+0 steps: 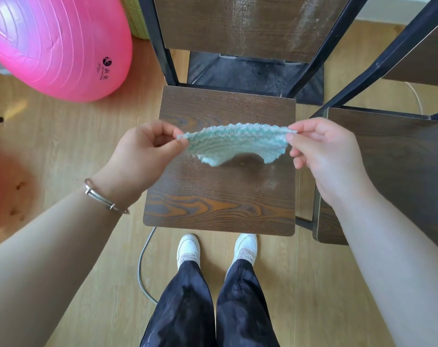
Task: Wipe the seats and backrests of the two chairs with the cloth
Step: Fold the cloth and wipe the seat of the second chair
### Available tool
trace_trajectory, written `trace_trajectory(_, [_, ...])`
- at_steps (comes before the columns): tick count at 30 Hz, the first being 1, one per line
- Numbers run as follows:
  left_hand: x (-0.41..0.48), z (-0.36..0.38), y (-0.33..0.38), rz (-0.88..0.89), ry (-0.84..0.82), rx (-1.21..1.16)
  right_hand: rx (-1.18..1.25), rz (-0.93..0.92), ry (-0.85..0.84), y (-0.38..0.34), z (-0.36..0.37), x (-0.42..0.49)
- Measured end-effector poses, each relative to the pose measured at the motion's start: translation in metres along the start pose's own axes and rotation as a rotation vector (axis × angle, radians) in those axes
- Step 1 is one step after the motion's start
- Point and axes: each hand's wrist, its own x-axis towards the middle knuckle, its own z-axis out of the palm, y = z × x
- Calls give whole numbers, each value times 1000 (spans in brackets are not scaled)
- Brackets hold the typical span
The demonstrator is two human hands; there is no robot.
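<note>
A small light-green and white cloth [235, 142] is stretched in the air between my hands, above the dark wooden seat [220, 201] of the middle chair. My left hand [143, 151] pinches its left corner with thumb and forefinger. My right hand [323, 151] pinches its right corner the same way. The chair's backrest [250, 23] with a black metal frame stands beyond the seat and shows pale streaks. A second chair's seat [393, 166] and backrest [423, 53] are at the right, close beside the first.
A big pink exercise ball [52, 43] lies on the wooden floor at the upper left. A grey cable [143, 266] runs across the floor by my white shoes [188, 249]. A dark mat [253, 73] lies behind the middle chair.
</note>
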Motion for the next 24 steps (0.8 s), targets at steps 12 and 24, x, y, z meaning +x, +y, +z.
trace_trajectory(12, [57, 26, -43, -126, -49, 319, -197, 140, -124, 43, 35, 50])
trace_trajectory(24, [71, 45, -64, -78, -80, 447, -203, 114, -104, 83, 38, 78])
